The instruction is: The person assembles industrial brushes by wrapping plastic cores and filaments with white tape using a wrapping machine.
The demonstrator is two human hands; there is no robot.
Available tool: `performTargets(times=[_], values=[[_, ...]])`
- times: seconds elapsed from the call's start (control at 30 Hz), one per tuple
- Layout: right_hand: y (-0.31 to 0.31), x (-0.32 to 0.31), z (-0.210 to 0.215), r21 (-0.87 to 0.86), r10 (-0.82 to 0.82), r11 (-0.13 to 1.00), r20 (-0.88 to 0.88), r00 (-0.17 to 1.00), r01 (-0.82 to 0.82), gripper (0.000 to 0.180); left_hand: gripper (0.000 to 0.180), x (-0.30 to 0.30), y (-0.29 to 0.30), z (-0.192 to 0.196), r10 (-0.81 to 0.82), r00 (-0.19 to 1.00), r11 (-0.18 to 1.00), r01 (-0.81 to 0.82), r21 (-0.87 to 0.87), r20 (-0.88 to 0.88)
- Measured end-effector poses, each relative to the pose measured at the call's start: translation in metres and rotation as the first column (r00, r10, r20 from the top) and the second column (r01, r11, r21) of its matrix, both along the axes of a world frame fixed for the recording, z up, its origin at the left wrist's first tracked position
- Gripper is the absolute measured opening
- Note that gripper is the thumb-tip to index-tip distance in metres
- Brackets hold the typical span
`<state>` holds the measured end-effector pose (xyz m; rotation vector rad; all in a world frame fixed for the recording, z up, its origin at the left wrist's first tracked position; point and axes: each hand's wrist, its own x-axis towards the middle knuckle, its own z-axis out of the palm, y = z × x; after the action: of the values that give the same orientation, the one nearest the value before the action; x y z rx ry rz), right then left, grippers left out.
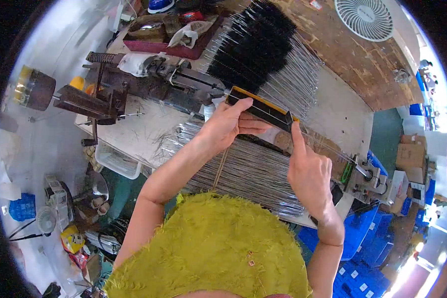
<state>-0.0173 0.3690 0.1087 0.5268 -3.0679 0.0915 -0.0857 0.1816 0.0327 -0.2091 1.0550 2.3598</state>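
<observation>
My left hand grips a long narrow black trough with yellow edges, thumb on its top and fingers along its near side. The index finger of my right hand is stretched out and touches the trough's right end. The other right fingers are loosely curled, with nothing visible in them; the thumb is hidden. A thin wire runs from beside the trough to a metal chuck at the right. Black twisted-wire brushes lie heaped behind the trough. Closer to me is a thick layer of bare wires.
A metal machine with a crank stands at the table's left. Behind it sits a dark red box of odds and ends. A white fan is at the back right. Blue crates stand low right, a white basket low left.
</observation>
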Motion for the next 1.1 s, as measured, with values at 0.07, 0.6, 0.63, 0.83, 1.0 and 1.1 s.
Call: performTargets(times=[0.07, 0.6, 0.63, 0.83, 1.0, 1.1], values=[[-0.006, 0.0, -0.003, -0.007, 0.011, 1.0, -0.023, 1.0, -0.011, 0.069, 0.031, 0.0, 0.001, 0.002, 0.049, 0.999, 0.999, -0.049, -0.018, -0.006], [0.021, 0.02, 0.002, -0.162, -0.213, 0.967, -0.093, 0.973, 0.196, 0.057, 0.048, 0.012, 0.015, 0.012, -0.132, 0.974, 0.991, 0.134, 0.002, 0.186], [0.033, 0.022, -0.005, -0.239, -0.142, 0.965, -0.137, 0.98, 0.107, 0.052, 0.043, 0.017, 0.017, 0.005, -0.114, 0.977, 0.993, 0.108, 0.043, 0.18], [0.073, 0.054, -0.038, -0.191, -0.196, 0.958, 0.11, 0.974, 0.214, 0.025, 0.025, 0.032, 0.028, -0.038, -0.158, 0.964, 0.895, 0.049, 0.442, 0.214], [0.121, 0.085, -0.084, -0.337, -0.367, 0.846, 0.197, 0.909, 0.414, 0.019, 0.035, 0.069, -0.078, -0.01, 0.139, 0.99, 0.952, -0.135, -0.274, -0.006], [0.102, 0.083, -0.083, -0.387, -0.539, 0.647, 0.377, 0.753, 0.657, 0.018, 0.037, 0.087, -0.193, -0.066, 0.747, 0.422, -0.031, -0.751, -0.659, -0.515]])
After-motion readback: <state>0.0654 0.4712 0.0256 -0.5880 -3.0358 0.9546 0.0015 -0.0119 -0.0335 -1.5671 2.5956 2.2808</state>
